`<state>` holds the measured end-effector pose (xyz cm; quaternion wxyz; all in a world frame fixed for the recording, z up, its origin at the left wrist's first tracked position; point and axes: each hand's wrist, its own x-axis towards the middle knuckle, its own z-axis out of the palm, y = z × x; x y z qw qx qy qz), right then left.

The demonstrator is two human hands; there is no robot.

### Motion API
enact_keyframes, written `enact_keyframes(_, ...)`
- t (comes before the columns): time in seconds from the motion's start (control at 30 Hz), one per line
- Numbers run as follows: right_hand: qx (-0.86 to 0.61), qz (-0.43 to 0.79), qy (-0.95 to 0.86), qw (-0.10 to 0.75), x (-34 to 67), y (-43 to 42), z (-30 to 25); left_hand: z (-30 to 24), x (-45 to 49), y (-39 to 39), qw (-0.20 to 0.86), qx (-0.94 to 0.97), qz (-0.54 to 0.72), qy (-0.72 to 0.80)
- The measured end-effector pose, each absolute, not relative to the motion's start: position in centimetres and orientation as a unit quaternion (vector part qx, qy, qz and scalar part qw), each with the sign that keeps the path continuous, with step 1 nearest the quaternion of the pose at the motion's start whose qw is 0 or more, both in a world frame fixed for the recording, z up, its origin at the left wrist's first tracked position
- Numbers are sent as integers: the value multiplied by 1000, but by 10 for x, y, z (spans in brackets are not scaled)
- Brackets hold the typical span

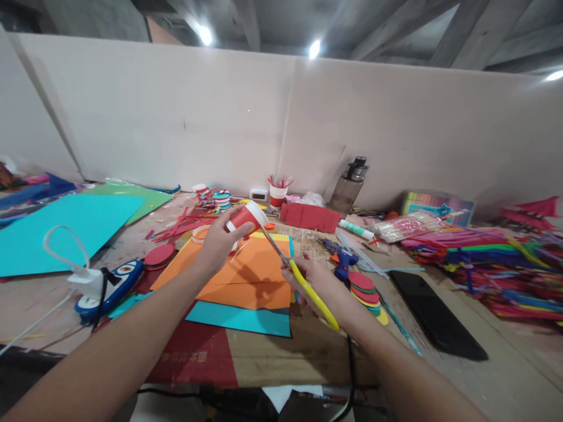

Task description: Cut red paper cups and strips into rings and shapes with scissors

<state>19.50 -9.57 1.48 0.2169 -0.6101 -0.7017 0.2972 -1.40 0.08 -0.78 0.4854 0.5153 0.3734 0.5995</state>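
Observation:
My left hand (220, 240) is closed around a red paper cup (247, 217) with a white rim, held tilted on its side above the orange paper (246, 269). My right hand (319, 284) grips yellow-handled scissors (303, 281). The scissor blades point up and left and reach the cup's rim. Both hands hover over a stack of orange and teal paper sheets (240, 319) on the table.
A blue glue gun (345, 258), a pile of coloured paper discs (367, 290) and a black phone (435, 313) lie to the right. Coloured sticks (497, 264) fill the far right. A large teal sheet (57, 225), a white charger (85, 278) and a blue device (112, 287) sit left.

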Motion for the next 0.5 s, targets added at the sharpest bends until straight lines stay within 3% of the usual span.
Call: enact_keyframes(0.5, -613, 299, -697, 222, 192, -102, 21, -5, -12, -2, 508, 501, 604, 354)
